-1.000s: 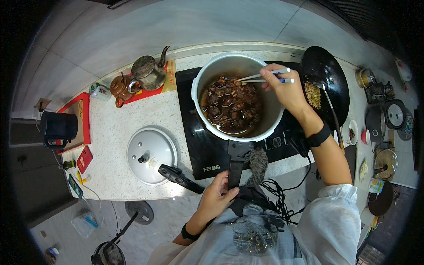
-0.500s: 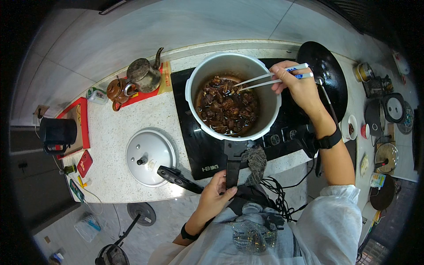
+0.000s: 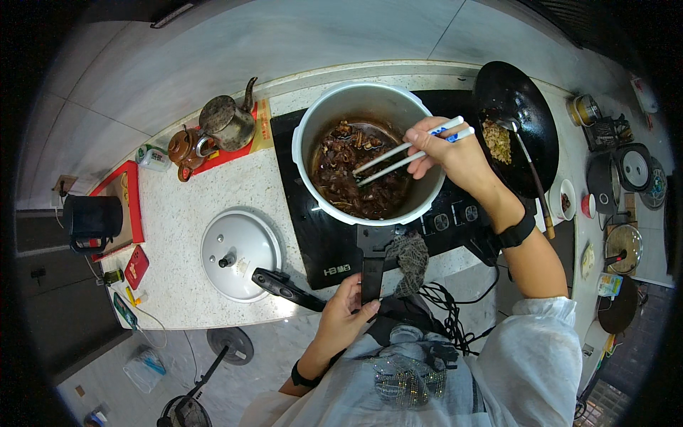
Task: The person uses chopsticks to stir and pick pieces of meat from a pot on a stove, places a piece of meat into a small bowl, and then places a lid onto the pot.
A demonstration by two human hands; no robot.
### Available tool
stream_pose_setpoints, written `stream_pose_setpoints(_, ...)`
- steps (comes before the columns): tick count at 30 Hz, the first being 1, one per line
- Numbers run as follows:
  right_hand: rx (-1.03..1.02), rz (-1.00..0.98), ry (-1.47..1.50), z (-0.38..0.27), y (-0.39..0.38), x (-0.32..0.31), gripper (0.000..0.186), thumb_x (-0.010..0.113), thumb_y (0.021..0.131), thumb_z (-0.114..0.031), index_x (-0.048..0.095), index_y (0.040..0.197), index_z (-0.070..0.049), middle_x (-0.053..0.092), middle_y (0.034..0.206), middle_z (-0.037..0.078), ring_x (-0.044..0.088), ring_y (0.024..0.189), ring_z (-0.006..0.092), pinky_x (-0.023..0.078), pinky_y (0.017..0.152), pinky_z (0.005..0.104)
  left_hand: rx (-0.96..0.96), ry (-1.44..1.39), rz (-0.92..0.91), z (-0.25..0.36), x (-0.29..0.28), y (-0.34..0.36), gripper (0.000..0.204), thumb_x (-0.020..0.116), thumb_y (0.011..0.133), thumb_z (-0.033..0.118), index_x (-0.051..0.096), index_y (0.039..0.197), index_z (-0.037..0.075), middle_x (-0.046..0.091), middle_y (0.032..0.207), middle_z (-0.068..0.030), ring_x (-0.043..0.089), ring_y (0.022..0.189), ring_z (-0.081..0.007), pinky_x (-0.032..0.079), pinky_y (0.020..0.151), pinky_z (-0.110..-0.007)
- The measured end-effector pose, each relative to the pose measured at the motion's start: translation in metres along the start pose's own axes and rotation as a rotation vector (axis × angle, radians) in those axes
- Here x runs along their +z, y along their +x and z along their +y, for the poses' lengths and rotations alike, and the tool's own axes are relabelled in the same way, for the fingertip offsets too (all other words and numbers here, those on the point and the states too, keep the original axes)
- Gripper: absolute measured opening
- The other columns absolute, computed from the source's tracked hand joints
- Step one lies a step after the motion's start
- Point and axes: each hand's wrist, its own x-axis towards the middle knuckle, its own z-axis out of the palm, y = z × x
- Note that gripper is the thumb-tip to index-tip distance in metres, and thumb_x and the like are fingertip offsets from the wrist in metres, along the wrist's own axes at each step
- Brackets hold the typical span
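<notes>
My right hand (image 3: 442, 151) holds white chopsticks (image 3: 395, 161), their tips down among dark brown chunks of food (image 3: 341, 182) in liquid inside an open metal pot (image 3: 302, 165). The pot sits on a black induction cooktop (image 3: 316, 257). My left hand (image 3: 345, 310) grips the pot's long black handle (image 3: 372, 265) near the counter's front edge. A grey knitted cloth (image 3: 408, 260) lies beside the handle. The silver lid (image 3: 238, 245), with its own black handle, rests left of the cooktop.
A black wok (image 3: 523, 107) with chopped pale food and a ladle is at right, near a white bowl (image 3: 562, 213). A metal kettle (image 3: 226, 124), brown teapot (image 3: 183, 147) and red-edged box (image 3: 135, 203) stand left. Cords hang below the counter; a fan stands on the floor.
My right hand and chopsticks have moved down and left, tips now deeper in the pot's middle. The pot and surroundings sit slightly differently in the picture. My left hand still grips the handle.
</notes>
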Motion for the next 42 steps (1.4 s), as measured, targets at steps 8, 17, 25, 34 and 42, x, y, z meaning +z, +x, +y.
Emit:
stream_pose_setpoints(8, -0.159, 0.01, -0.177, -0.025, -0.002, -0.02, 0.019, 0.062, 0.088, -0.017, 0.063, 0.086, 0.001, 0.061, 0.068, 0.006, 0.059, 0.054, 0.0111, 0.047, 0.047, 0.0208, -0.007, -0.015, -0.006, -0.001, -0.001, 0.0, 0.05, 0.06, 0.086, 0.001, 0.035, 0.129, -0.002, 0.058, 0.107, -0.0099, 0.056, 0.095, -0.0133, 0.046, 0.082, -0.027)
stream_pose_setpoints(17, -0.076, 0.006, -0.444, -0.015, -0.008, -0.028, 0.02, 0.062, 0.087, -0.02, 0.063, 0.082, 0.0, 0.057, 0.056, 0.002, 0.055, 0.048, 0.0081, 0.043, 0.044, 0.021, -0.041, -0.044, -0.021, 0.001, -0.001, 0.001, 0.05, 0.059, 0.085, -0.002, 0.035, 0.129, -0.001, 0.056, 0.112, -0.0112, 0.054, 0.104, -0.0152, 0.043, 0.09, -0.028)
stream_pose_setpoints(25, -0.074, 0.083, -0.329, -0.002, -0.003, -0.035, 0.02, 0.059, 0.09, -0.018, 0.06, 0.08, 0.0, 0.056, 0.056, 0.004, 0.057, 0.049, 0.0098, 0.045, 0.044, 0.0223, -0.069, -0.034, -0.018, 0.004, 0.0, 0.0, 0.047, 0.058, 0.085, -0.003, 0.036, 0.127, -0.001, 0.056, 0.113, -0.0115, 0.053, 0.106, -0.0159, 0.041, 0.093, -0.029)
stream_pose_setpoints(34, -0.115, 0.116, -0.243, -0.01, -0.008, -0.041, 0.022, 0.059, 0.09, -0.018, 0.059, 0.078, 0.0, 0.058, 0.06, 0.004, 0.06, 0.051, 0.0115, 0.047, 0.045, 0.021, -0.008, -0.017, -0.004, -0.002, 0.0, 0.001, 0.049, 0.061, 0.086, 0.003, 0.036, 0.128, -0.002, 0.058, 0.106, -0.0095, 0.057, 0.094, -0.0133, 0.046, 0.083, -0.027)
stream_pose_setpoints(42, -0.056, 0.044, -0.259, -0.012, -0.017, -0.023, 0.019, 0.059, 0.089, -0.016, 0.058, 0.077, -0.001, 0.057, 0.06, 0.004, 0.059, 0.05, 0.0113, 0.046, 0.044, 0.0218, 0.015, -0.028, 0.006, -0.004, 0.0, 0.001, 0.049, 0.061, 0.086, 0.001, 0.037, 0.128, -0.002, 0.058, 0.106, -0.0096, 0.057, 0.094, -0.0133, 0.047, 0.082, -0.027)
